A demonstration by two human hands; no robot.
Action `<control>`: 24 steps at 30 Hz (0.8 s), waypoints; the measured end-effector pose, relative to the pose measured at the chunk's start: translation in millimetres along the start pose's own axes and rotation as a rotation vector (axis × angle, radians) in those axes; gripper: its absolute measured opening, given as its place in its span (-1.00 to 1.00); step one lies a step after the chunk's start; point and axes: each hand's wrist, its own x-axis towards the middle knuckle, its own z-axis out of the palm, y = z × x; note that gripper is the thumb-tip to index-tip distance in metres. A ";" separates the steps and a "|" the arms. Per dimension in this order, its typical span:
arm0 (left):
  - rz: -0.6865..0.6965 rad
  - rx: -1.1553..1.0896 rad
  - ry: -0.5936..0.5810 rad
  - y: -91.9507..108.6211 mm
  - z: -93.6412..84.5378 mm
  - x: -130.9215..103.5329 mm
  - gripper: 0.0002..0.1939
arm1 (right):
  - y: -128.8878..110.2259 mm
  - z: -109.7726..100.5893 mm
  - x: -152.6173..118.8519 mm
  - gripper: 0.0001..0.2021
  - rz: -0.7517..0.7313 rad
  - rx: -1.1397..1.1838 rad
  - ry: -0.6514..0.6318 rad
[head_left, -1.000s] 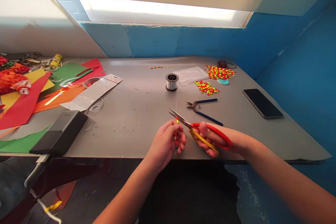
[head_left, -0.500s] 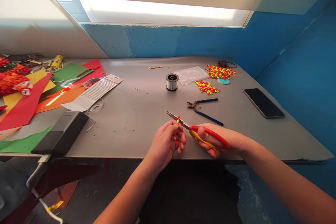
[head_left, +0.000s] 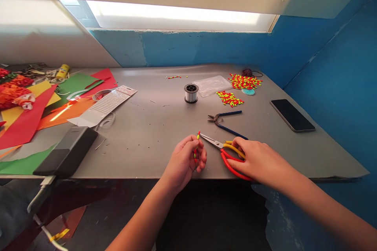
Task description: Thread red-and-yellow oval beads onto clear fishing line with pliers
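Note:
Between the thumb and fingers of my left hand point(head_left: 187, 159) is a short string of red and yellow-green beads point(head_left: 198, 137); its top end sticks up above the thumb and part of it hangs inside the fingers. My right hand point(head_left: 255, 159) grips scissors point(head_left: 216, 143) with one red and one yellow handle. Their blades look closed, and the tips point left, right by the top bead; whether they touch it I cannot tell. Beyond the scissors lie blue-handled pliers point(head_left: 228, 121) with spread handles.
A spool of clear line point(head_left: 191, 94) stands mid-table. Loose bead piles point(head_left: 229, 99), a plastic bag point(head_left: 210, 85) and a phone point(head_left: 292, 115) lie to the right. Coloured paper point(head_left: 29, 119), a white card point(head_left: 103, 106) and a dark box-shaped device point(head_left: 66, 151) occupy the left.
My right hand has turned over, palm now facing down, and the scissors have swung round with it. Their blades shifted from across the string to tips beside its top bead. My left hand stays nearly still.

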 end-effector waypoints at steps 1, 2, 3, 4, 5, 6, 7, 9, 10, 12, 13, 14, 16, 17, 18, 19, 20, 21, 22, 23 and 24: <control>-0.001 0.006 -0.002 0.0 0.5 0.0 -0.84 | 0.1 0.0 -2.3 -0.80 -0.017 -0.020 0.013; -0.003 0.013 -0.005 0.0 1.0 0.1 -0.83 | 0.4 -0.1 -4.2 -0.82 -0.036 -0.033 0.021; -0.005 0.022 -0.012 -0.1 1.3 0.2 -0.82 | 0.8 -0.5 -5.8 -0.81 -0.056 -0.041 0.027; -0.006 0.033 -0.020 -0.2 1.6 0.3 -0.81 | 1.1 -0.9 -7.1 -0.80 -0.076 -0.048 0.035; -0.008 0.045 -0.031 -0.3 1.6 0.3 -0.80 | 1.2 -1.5 -7.9 -0.80 -0.094 -0.054 0.044; -0.010 0.058 -0.044 -0.6 1.6 0.1 -0.78 | 1.0 -2.1 -8.3 -0.79 -0.112 -0.061 0.057; -0.011 0.074 -0.060 -0.9 1.5 -0.1 -0.77 | 0.4 -2.8 -8.4 -0.78 -0.131 -0.067 0.071; -0.013 0.108 -0.092 -1.8 1.1 -0.7 -0.74 | -1.7 -4.1 -7.3 -0.75 -0.173 -0.077 0.101; -0.013 0.127 -0.110 -2.2 0.8 -1.1 -0.73 | -3.0 -4.8 -6.4 -0.74 -0.195 -0.080 0.117; -0.015 0.165 -0.143 -2.7 0.5 -2.1 -0.71 | -5.7 -5.9 -3.7 -0.72 -0.237 -0.078 0.159; -0.017 0.182 -0.159 -2.8 0.4 -2.5 -0.71 | -6.8 -6.2 -2.0 -0.69 -0.271 -0.063 0.191; -0.019 0.197 -0.173 -2.7 0.5 -3.0 -0.71 | -7.9 -6.4 -0.2 -0.66 -0.322 -0.037 0.222; -0.024 0.222 -0.192 -2.2 0.9 -3.7 -0.71 | -9.6 -6.2 3.8 -0.63 -0.447 0.029 0.259; -0.027 0.232 -0.197 -1.8 1.3 -3.9 -0.72 | -10.4 -5.9 5.7 -0.64 -0.509 0.056 0.259; -0.028 0.242 -0.201 -1.5 1.6 -4.0 -0.72 | -11.1 -5.6 7.6 -0.66 -0.558 0.071 0.249; -0.030 0.250 -0.202 -1.3 1.9 -4.0 -0.72 | -11.9 -5.4 9.4 -0.69 -0.587 0.072 0.235; -0.031 0.257 -0.202 -1.2 2.1 -4.0 -0.72 | -12.6 -5.3 10.9 -0.70 -0.603 0.067 0.228; -0.030 0.264 -0.202 -1.2 2.2 -4.0 -0.72 | -13.2 -5.4 12.1 -0.71 -0.612 0.061 0.227; -0.029 0.269 -0.202 -1.3 2.3 -4.0 -0.72 | -13.8 -5.6 13.1 -0.71 -0.621 0.057 0.228; -0.028 0.274 -0.202 -1.4 2.4 -4.1 -0.72 | -14.1 -6.0 13.8 -0.70 -0.628 0.053 0.230; -0.027 0.278 -0.203 -1.5 2.4 -4.2 -0.72 | -14.2 -6.4 14.2 -0.70 -0.638 0.048 0.231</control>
